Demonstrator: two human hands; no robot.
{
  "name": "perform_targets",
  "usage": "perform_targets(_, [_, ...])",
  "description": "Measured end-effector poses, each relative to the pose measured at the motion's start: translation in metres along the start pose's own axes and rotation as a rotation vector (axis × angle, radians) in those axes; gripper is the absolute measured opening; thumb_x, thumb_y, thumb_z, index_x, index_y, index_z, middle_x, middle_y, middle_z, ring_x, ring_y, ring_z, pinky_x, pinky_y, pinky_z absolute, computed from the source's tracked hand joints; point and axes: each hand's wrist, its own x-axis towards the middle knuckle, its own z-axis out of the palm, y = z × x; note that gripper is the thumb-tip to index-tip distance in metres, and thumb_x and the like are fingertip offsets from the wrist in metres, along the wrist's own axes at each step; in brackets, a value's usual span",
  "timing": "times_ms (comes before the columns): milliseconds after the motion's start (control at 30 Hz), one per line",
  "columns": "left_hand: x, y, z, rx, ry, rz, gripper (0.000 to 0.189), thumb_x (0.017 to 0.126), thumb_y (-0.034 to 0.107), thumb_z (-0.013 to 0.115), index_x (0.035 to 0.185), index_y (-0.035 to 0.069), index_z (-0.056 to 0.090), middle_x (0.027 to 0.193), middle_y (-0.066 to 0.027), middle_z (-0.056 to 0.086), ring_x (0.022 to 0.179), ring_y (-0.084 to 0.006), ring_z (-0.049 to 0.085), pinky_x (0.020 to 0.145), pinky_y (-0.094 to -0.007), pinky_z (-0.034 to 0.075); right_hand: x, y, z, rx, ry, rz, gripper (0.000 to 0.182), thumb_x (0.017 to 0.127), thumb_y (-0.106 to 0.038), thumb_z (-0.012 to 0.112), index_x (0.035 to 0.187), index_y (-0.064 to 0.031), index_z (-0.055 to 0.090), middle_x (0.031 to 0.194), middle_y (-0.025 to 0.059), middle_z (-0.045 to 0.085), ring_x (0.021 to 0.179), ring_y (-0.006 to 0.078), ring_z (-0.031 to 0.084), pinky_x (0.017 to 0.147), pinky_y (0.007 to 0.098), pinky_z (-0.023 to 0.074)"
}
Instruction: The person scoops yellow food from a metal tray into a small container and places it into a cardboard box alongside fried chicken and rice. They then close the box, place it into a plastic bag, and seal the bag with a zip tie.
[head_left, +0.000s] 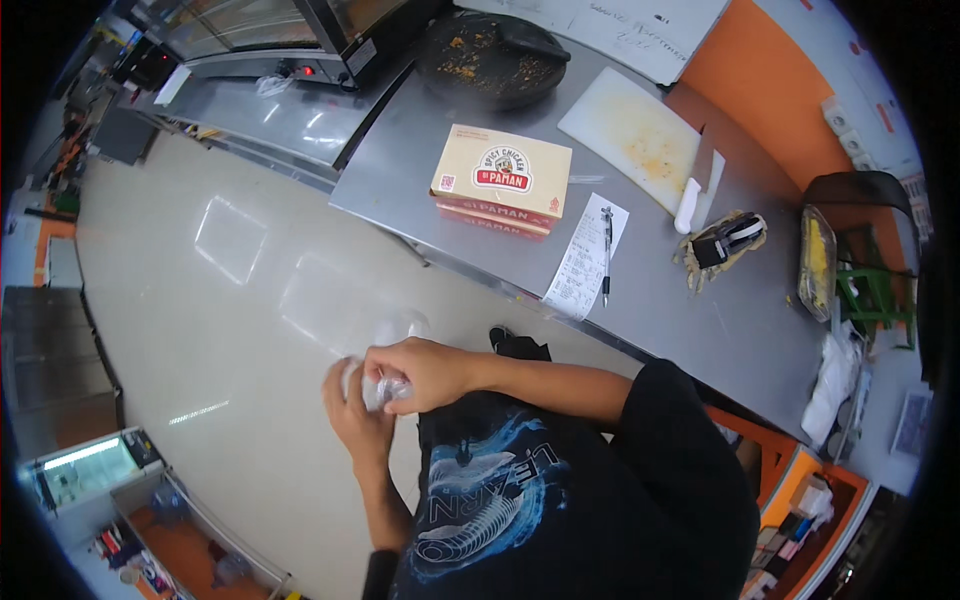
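Both hands are together in front of my torso, over the floor. My left hand (358, 416) is curled around crumpled clear plastic (391, 390), which looks like a bag. My right hand (431, 371) meets it from the right, its thumb and fingers pinching the same plastic. A blurred translucent part of it shows above the knuckles. What the plastic contains, if anything, cannot be made out. Up and to the right of the hands, stacked cardboard food boxes (501, 172) sit on the steel table (480, 259). A pen (606, 259) lies on a printed paper slip (576, 281) near the table edge.
Farther back are a dark stone mortar (487, 67) with food residue, a stained white cutting board (637, 139) and a white-handled knife (691, 196). A tape dispenser (727, 240) and a clear food container (816, 262) stand to the right. A heated display cabinet (255, 45) is at upper left.
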Motion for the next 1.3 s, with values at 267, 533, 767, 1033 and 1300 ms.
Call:
perform_targets(267, [0.106,-0.045,-0.006,-1.532,-0.670,-0.565,0.010,0.100,0.015,0.054,0.102,0.005,0.053,0.076,-0.0001,0.053,0.064,-0.0114,0.053,0.069,-0.0291,0.052,0.054,0.073,-0.004,-0.671,1.101,0.148,0.030,0.084,0.002,0.061,0.113,-0.0072,0.060,0.094,0.0132,0.062,0.090,0.0345,0.063,0.073,0.0396,0.0531])
perform_targets(533, [0.178,-0.150,0.017,-0.354,-0.494,0.063,0.026,0.083,-0.001,0.065,0.107,0.006,0.055,0.077,-0.0025,0.060,0.069,-0.0106,0.054,0.061,-0.0251,0.041,0.047,0.036,0.030,0.703,0.861,0.497,0.041,0.090,0.004,0.061,0.127,-0.0129,0.054,0.085,-0.0005,0.056,0.053,0.0023,0.039,0.044,0.0209,0.0259])
perform_targets(767, [0.177,-0.150,0.015,-1.335,-0.998,-0.633,0.043,0.080,-0.010,0.057,0.120,0.005,0.050,0.085,-0.0044,0.062,0.072,-0.0129,0.061,0.067,-0.0294,0.053,0.033,0.050,0.060,0.744,1.049,0.349,0.035,0.090,0.002,0.063,0.124,-0.0065,0.058,0.085,-0.0018,0.055,0.055,0.0016,0.039,0.046,0.0205,0.0289])
perform_targets(1033, [0.188,-0.147,0.000,-1.474,-1.255,-0.507,0.042,0.084,-0.006,0.064,0.122,0.007,0.053,0.084,0.0001,0.060,0.056,-0.0021,0.046,0.048,-0.0193,0.034,0.036,0.095,0.054,0.731,1.417,0.224,0.028,0.083,0.009,0.062,0.104,-0.0084,0.060,0.090,0.0019,0.056,0.059,0.0056,0.047,0.047,0.0209,0.0344])
perform_targets(1300, [0.193,-0.129,0.051,-1.005,-0.592,-0.475,0.019,0.086,-0.005,0.053,0.089,0.005,0.068,0.068,0.0078,0.051,0.051,0.0006,0.034,0.046,-0.0199,0.023,0.025,0.049,0.000,0.616,0.960,0.053,0.025,0.077,0.007,0.070,0.097,-0.0063,0.067,0.102,0.0040,0.055,0.087,0.0120,0.054,0.071,0.0258,0.0442])
